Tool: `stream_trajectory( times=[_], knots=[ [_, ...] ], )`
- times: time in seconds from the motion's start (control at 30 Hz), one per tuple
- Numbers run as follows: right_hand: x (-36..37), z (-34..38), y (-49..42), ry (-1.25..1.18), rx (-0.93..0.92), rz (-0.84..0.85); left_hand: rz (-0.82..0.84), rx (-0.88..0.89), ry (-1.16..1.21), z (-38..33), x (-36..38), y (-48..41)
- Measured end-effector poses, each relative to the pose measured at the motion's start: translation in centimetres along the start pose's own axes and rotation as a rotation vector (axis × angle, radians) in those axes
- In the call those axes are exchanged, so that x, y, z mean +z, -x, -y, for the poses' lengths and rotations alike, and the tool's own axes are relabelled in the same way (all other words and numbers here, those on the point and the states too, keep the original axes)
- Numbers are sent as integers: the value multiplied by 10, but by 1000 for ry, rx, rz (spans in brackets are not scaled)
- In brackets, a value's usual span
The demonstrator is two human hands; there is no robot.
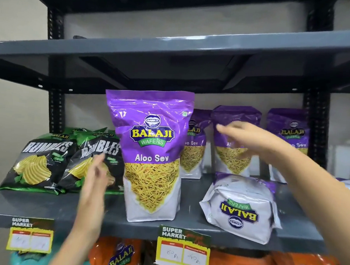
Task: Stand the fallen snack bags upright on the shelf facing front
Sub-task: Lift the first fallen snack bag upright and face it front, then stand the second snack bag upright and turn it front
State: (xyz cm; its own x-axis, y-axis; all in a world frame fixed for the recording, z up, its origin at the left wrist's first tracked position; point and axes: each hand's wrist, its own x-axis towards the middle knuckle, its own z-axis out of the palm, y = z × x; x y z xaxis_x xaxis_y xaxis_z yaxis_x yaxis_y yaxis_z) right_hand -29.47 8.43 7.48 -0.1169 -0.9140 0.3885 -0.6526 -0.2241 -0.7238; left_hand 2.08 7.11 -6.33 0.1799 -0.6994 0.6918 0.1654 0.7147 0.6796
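A purple Aloo Sev bag stands upright at the front of the grey shelf, label facing me. To its right another Aloo Sev bag lies fallen, its bottom toward me and its logo upside down. My left hand is open just left of the standing bag, not touching it. My right hand is open and blurred, stretched out in front of an upright purple bag in the back row, above the fallen one. Two more upright purple bags, one left and one right, flank it.
Black-and-green Rumbles chip bags lean at the left of the shelf. Price tags hang from the shelf's front edge. Orange Balaji bags fill the shelf below. A dark shelf board runs overhead, with black uprights at both sides.
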Motion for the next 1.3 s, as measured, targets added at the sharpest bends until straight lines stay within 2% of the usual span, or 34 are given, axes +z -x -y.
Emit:
stream_trajectory(
  times=[0.03, 0.07, 0.1, 0.13, 0.2, 0.23, 0.33, 0.4, 0.47, 0.57, 0.63, 0.77, 0.87, 1.03, 1.17, 1.3],
  knots=[
    [-12, -17, 6, 145, 23, -16, -137, 213, 8, -1, 5, 13],
    [-21, -33, 12, 303, 60, -22, -194, 347, 39, -5, 15, 27],
    [-28, -50, 16, 454, 110, -18, -138, 428, 51, -7, 27, 39],
    [-32, -64, 20, 570, 167, -5, -4, 497, 19, -8, 45, 48],
    [-35, -81, 27, 658, 290, 40, 238, 538, -179, -8, 88, 57],
    [-33, -84, 30, 645, 355, 79, 289, 460, -277, -9, 109, 54],
    [-25, -93, 39, 458, 507, 168, 392, 7, -374, -9, 167, 26],
    [-22, -102, 43, 277, 508, 120, 543, -379, -396, -5, 193, 1],
    [-17, -110, 45, 116, 487, 45, 683, -675, -347, 1, 208, -15],
    [-7, -120, 50, -38, 459, -20, 749, -822, -376, 13, 216, -20],
    [-4, -125, 50, -128, 431, -55, 704, -775, -362, 19, 219, -22],
    [-5, -120, 42, -280, 308, -151, 534, -562, -235, 30, 221, -19],
    [-8, -114, 27, -227, 136, -272, 433, -371, -174, 34, 221, -19],
    [-9, -100, 5, -172, -10, -331, 317, -37, -407, 38, 221, -24],
    [-4, -97, -10, -218, -104, -326, 334, 199, -522, 53, 218, -29],
    [6, -109, -14, -321, -155, -326, 271, 275, -656, 60, 218, -26]
  ],
)
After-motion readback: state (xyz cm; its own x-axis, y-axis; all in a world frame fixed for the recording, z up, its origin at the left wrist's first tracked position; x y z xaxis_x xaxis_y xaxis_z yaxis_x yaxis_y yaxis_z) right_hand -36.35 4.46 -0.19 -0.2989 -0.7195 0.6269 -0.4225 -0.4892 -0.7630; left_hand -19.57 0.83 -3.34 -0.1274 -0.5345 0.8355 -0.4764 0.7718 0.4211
